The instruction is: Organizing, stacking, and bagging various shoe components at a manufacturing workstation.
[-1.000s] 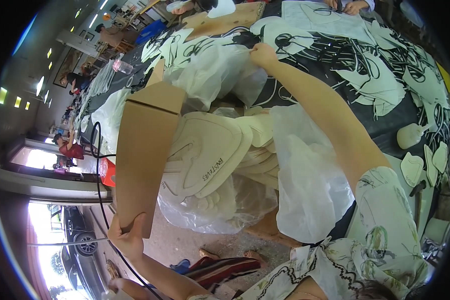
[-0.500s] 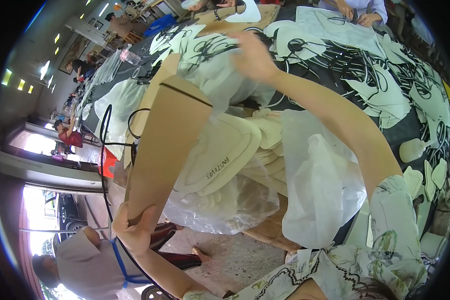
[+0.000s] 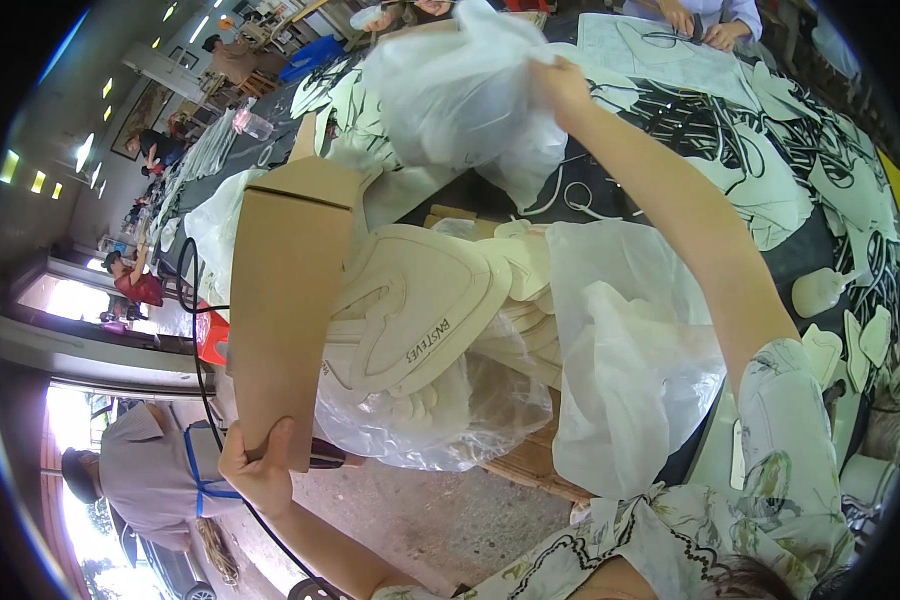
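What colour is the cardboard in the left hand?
Brown; the cardboard shows best in the head view.

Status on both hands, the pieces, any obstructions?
Left hand gripping cardboard panel. Right hand holding up translucent bag. Cream pieces piled between, top one mostly uncovered; loose plastic at right.

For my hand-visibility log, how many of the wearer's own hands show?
2: left hand gripping the brown cardboard near its lower end, right hand holding up a pale plastic bag.
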A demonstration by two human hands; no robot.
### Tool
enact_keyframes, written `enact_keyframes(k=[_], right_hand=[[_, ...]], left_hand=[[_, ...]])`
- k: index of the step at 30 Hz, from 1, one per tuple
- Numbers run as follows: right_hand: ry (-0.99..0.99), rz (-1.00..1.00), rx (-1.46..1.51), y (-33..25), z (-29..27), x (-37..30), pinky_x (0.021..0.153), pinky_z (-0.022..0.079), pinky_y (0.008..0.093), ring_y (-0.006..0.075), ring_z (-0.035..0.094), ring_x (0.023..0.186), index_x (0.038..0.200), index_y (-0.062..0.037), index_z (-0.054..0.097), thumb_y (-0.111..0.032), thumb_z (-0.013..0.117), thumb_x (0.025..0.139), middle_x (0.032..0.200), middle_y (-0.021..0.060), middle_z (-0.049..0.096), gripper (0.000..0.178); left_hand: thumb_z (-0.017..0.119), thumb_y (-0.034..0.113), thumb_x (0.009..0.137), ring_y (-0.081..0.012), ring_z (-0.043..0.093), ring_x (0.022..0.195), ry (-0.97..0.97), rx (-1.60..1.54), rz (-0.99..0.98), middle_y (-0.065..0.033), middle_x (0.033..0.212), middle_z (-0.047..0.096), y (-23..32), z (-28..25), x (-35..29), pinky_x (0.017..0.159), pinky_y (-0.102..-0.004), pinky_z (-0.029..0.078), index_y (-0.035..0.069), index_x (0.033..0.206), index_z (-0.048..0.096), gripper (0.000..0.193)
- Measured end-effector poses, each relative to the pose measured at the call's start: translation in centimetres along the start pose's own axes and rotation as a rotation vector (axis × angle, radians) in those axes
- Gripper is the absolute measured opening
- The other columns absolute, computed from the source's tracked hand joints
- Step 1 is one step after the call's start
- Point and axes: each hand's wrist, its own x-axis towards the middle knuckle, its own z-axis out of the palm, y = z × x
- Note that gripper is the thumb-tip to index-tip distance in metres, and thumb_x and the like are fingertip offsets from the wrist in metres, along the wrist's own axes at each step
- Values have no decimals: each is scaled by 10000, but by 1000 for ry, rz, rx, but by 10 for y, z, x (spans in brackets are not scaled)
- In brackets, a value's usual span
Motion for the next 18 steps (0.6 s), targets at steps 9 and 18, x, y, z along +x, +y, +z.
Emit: enact_keyframes(k=[9,18], right_hand=[[8,182,456,-5,-28,8,869,481,428,272,603,1021,1263,-25,523,-202,570,918,1183,131,607,391],[-232,-95,-242,-56,-54,-32,837,462,351,249,591,949,1112,2,592,-125,618,765,1022,121,643,371]], left_hand=[[772,-22,692,-115,551,634,-151,-42,-132,-48,698,603,-8,31,-22,577,-248,423,-17,777,614,180],[779,158,675,-321,583,687,-278,339,150,-125,718,588,10,79,-62,608,-378,469,24,764,608,235]])
